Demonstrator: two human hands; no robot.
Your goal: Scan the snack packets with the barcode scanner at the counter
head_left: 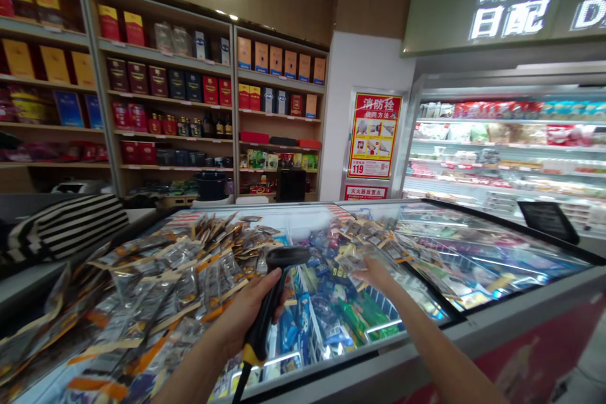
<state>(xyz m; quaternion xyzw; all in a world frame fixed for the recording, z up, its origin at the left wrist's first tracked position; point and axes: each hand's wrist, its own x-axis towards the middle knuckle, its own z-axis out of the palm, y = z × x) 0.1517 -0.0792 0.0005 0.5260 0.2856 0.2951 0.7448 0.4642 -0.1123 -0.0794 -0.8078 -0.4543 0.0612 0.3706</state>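
Observation:
My left hand (249, 309) is wrapped round the handle of a black barcode scanner (269, 303), its head up and its yellow-trimmed cable end down. Below and to the left of that hand, a large heap of clear snack packets (189, 278) with orange and cream edges lies over the chest freezer. My right hand (376, 274) reaches forward over the freezer, at the near edge of a second pile of packets (379, 233). Motion smears its fingers, and a hazy clear packet shows beside them; whether they grip it is unclear.
The chest freezer (392, 344) holds blue and green bags (360, 315) in wire baskets under glass. A striped cloth (71, 224) lies at left, and a dark tilted panel (546, 221) stands at right. Behind are shelves of boxes (175, 82) and a lit chiller (511, 145).

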